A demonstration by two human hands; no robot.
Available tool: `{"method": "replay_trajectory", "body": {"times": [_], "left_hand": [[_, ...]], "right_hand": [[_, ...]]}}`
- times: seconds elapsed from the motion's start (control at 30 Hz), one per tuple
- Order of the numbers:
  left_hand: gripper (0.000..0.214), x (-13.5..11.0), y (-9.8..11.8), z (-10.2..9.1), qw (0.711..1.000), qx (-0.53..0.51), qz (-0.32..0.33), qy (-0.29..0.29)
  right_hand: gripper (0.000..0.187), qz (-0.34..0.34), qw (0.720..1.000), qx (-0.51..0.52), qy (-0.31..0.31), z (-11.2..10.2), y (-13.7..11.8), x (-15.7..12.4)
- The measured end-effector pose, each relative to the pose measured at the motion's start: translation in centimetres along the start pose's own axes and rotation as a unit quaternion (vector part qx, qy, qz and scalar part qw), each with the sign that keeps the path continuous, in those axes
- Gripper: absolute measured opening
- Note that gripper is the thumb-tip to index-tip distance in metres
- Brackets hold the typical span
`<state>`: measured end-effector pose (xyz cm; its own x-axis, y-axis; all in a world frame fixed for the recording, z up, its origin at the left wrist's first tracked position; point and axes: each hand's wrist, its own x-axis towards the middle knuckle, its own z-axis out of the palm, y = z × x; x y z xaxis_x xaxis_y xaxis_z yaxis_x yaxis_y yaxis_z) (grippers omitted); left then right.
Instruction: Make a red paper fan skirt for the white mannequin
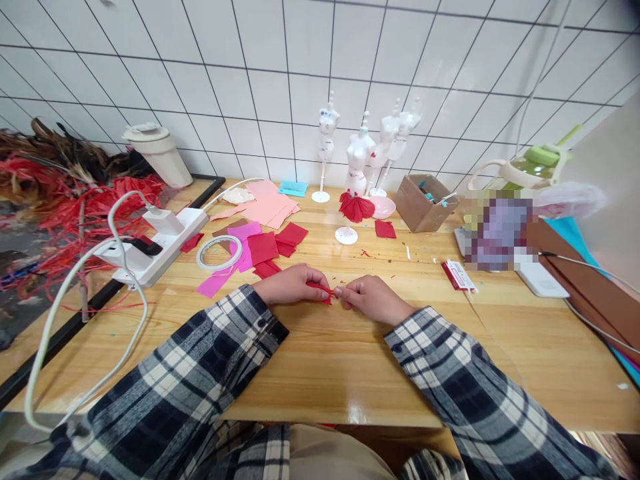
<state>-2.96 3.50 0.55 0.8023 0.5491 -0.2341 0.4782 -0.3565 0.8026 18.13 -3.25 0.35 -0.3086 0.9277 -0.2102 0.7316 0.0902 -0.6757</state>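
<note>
Over the middle of the wooden table, my left hand (293,283) is closed around a small folded piece of red paper (320,289), whose frayed end points right. Beside that end, my right hand (373,298) is closed in a pinch; the fingertips seem to touch the red edge, but what is between them is too small to make out. Red scraps lie on the table just beyond my hands. Behind them stands a white mini mannequin (358,160) on a stand, with a pleated red skirt (357,207) around its lower part.
Red squares (263,247), magenta sheets and a tape roll (219,253) lie left, near a power strip (165,243) with looping cables. More mannequins (327,133) stand by the tiled wall. To the right are a cardboard box (425,203), a red-and-white packet (457,275) and a white power bank (543,277).
</note>
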Motion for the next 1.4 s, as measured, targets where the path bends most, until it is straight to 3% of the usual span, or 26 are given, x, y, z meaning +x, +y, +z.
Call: {"method": "replay_trajectory", "body": {"times": [0.4, 1.4], "left_hand": [[0.032, 0.03, 0.56, 0.29, 0.993, -0.112, -0.023, 0.033], [0.033, 0.11, 0.16, 0.52, 0.989, -0.142, -0.031, 0.036]], "right_hand": [[0.061, 0.013, 0.998, 0.062, -0.007, 0.00, 0.23, 0.16], [0.058, 0.021, 0.998, 0.057, 0.011, 0.05, -0.11, 0.14]]}}
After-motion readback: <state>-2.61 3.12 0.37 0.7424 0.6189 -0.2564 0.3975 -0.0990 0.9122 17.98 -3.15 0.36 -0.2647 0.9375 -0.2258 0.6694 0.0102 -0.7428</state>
